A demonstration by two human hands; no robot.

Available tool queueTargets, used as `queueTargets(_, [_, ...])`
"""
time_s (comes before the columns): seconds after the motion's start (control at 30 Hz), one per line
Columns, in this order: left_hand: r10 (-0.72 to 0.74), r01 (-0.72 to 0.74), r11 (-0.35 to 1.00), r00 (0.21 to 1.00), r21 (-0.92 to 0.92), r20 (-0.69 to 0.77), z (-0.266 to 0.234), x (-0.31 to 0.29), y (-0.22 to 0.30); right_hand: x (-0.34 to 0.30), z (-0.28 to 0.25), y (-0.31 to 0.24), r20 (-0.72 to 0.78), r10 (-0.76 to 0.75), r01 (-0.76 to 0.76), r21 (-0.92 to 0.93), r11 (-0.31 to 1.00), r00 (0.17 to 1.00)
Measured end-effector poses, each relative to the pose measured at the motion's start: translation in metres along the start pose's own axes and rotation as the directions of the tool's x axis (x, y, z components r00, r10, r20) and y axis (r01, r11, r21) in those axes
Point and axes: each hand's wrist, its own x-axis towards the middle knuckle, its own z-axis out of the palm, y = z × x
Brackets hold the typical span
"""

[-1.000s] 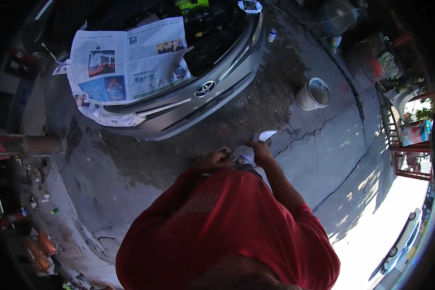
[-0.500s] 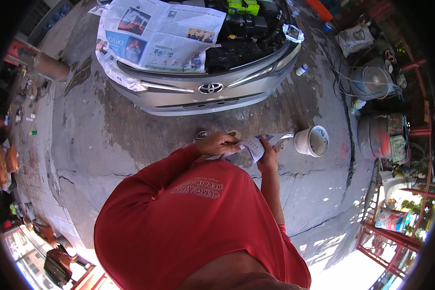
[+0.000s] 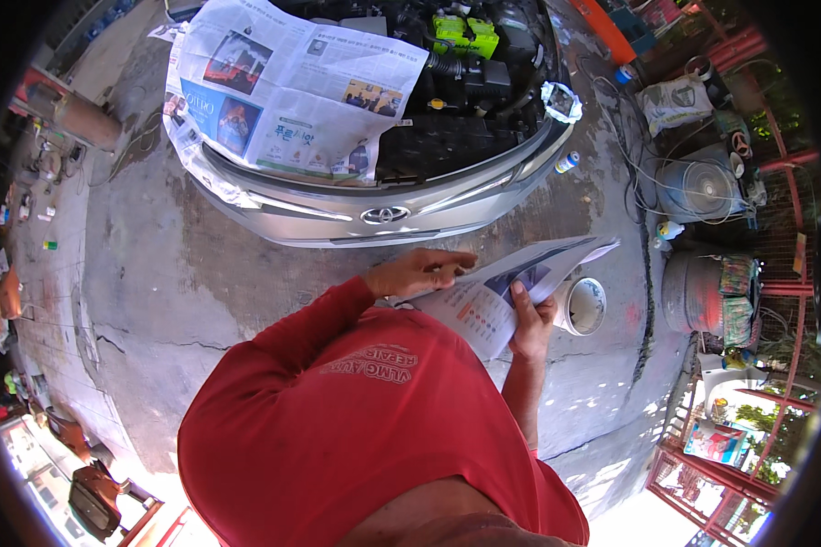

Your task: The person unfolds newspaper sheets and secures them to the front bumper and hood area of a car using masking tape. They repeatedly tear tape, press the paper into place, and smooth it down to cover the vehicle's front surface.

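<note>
My right hand (image 3: 532, 319) is closed on a sheet of newspaper (image 3: 488, 310), its thumb lying on the printed face. The sheet spreads out in front of my chest, slanting up toward the right. At its left edge, my left hand (image 3: 421, 273) has its fingers bent around the paper, the index finger reaching farthest right. Ahead of both hands is the front of a silver car (image 3: 337, 226), its engine bay (image 3: 447, 128) exposed. Other newspaper sheets (image 3: 292, 82) cover the car's left front side.
A whitish bucket (image 3: 566, 314) stands on the concrete floor just right of my right hand. A can (image 3: 567, 162) is beside the car's right corner. Along the right side are a blue drum-like container (image 3: 698, 187), a larger drum (image 3: 691, 292), loose cables and red metal framing.
The newspaper between my hands has opened out wider and risen. My right hand has shifted right and slightly down, while my left hand stays near the sheet's left edge.
</note>
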Motion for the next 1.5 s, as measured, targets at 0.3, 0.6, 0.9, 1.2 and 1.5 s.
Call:
queueTargets(0.3, [-0.453,-0.019,0.467,0.854,-0.884,-0.258,-0.083,0.02,-0.007,0.097,0.031,-0.037,0.601,0.062,-0.062,-0.021,0.998,0.797])
queueTargets(0.6, [0.088,-0.392,0.901,0.582,-0.184,-0.809,-0.133,0.011,0.083,0.258,0.009,-0.006,0.386,0.545,-0.181,-0.669,0.721,0.744])
queueTargets(0.9, [0.247,0.121,0.828,0.797,0.547,-0.551,-0.062,0.01,0.177,0.314,0.1,-0.128,0.905,-0.329,0.892,-0.104,0.441,0.268])
queueTargets(1.2, [0.144,0.459,0.762,0.567,0.456,-0.811,-0.064,-0.004,0.168,0.311,0.119,-0.091,0.938,0.337,0.273,-0.345,0.898,0.079])
queueTargets(1.5, [0.569,0.256,0.763,0.167,0.593,-0.805,-0.028,0.069,0.136,0.257,0.17,-0.044,0.74,0.115,-0.095,-0.069,0.993,0.663])
